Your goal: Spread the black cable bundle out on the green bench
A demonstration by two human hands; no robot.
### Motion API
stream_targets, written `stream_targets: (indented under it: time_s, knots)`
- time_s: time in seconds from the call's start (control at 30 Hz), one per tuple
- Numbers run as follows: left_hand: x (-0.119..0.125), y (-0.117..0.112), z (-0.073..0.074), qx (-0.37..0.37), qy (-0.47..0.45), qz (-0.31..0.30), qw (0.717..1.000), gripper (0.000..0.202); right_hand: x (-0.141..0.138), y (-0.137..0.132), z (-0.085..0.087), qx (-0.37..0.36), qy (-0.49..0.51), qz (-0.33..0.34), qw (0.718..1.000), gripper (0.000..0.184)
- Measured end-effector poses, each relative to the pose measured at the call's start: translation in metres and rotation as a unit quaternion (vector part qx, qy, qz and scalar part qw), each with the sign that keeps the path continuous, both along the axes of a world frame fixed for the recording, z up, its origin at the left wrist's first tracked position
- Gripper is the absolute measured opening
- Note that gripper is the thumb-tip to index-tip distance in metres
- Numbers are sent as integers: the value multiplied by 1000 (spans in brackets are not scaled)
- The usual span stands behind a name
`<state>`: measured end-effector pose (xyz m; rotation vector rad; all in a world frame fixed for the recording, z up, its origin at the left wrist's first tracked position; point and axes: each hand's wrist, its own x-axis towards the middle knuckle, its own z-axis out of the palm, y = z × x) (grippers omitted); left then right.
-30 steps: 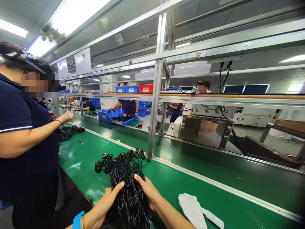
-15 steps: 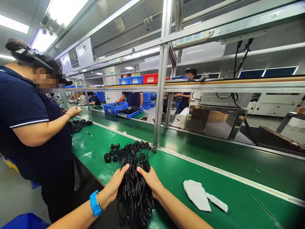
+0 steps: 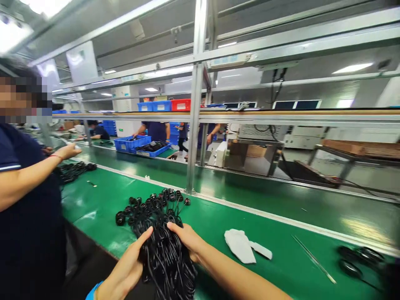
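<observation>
A thick bundle of black cables (image 3: pixel 165 254) lies on the green bench top (image 3: pixel 218 225), its strands running roughly parallel toward the near edge, where the lower part hangs over. At the far end the cables fan out into round black connector heads (image 3: pixel 150 204) (some upright, some tipped over), spread loosely across the mat.

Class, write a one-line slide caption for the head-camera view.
Left hand and right hand grip a bundle of black rubber cables on a green work table, near a white cloth.
</observation>
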<state>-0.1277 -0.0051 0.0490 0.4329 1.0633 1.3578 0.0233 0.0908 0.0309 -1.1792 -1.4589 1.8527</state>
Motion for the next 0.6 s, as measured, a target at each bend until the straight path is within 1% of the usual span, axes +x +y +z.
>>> stream_targets:
  time_s: [0.1,0.17,0.27,0.37,0.43,0.5,0.6]
  knots:
    - [13,-3,17,-34,-37,40,998,42,9,17,19,-20,-53,21,998,34]
    - [25,-1,28,-30,-66,56,996,42,20,31,37,-25,-86,40,995,34]
    - [47,11,43,-3,-136,64,989,39,39,55,70,-30,-124,88,988,35]
    - [73,27,57,27,-219,46,974,38,63,80,102,-43,-145,147,978,38]
    - [92,39,65,37,-263,23,964,38,82,98,119,-47,-161,172,971,39]
    - [112,51,71,34,-289,2,957,39,102,114,131,-47,-180,188,964,39]
    - [144,70,75,15,-307,-23,951,39,130,139,141,-43,-212,209,954,40]
